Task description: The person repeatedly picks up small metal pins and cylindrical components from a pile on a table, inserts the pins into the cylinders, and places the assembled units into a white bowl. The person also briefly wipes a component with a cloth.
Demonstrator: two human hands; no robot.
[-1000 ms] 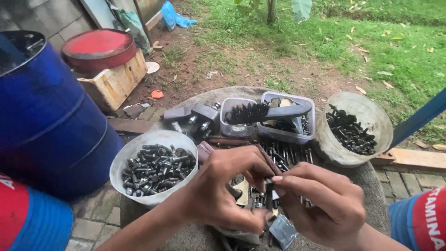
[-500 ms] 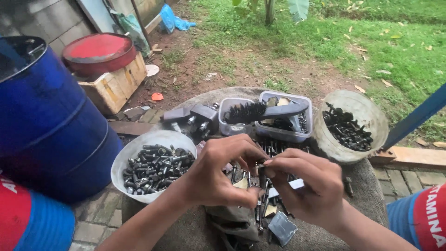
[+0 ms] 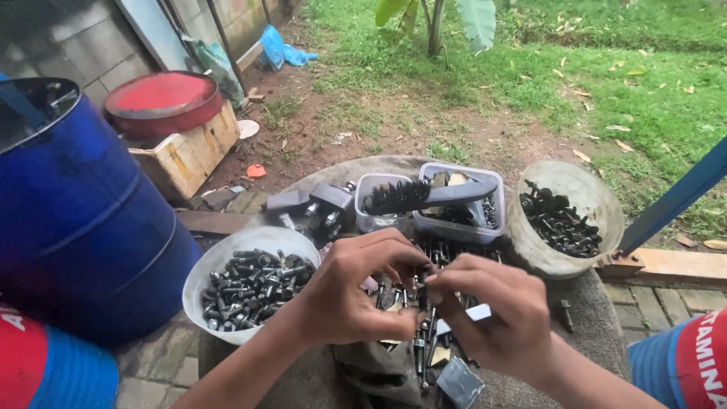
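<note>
Both hands are held together over the middle of the round bench. The left hand is curled, its fingertips pinched toward the right; the right hand is likewise curled, fingers closed on a small dark bolt gripped between the two hands. Whether the left hand grips the same bolt or a nut on it cannot be told, since the fingers hide the join. Below the hands, at 6 o'clock, a heap of loose bolts is spread on the bench.

A slip is judged likely: the part is small and pinched at the fingertips only, so it could be dropped into the heap and lost among similar pieces. A forearm could also nudge the white bowl, which sits at 9 o'clock close to the bench edge, and its contents could be spilled.

The white bowl is filled with dark bolts and nuts. At 3 o'clock, a clear round tub holds a smaller layer of black fasteners. At 12 o'clock, two clear rectangular tubs stand touching side by side, with a wire brush laid across their rims; small hardware is seen inside. A blue drum stands well apart at 9 o'clock.
</note>
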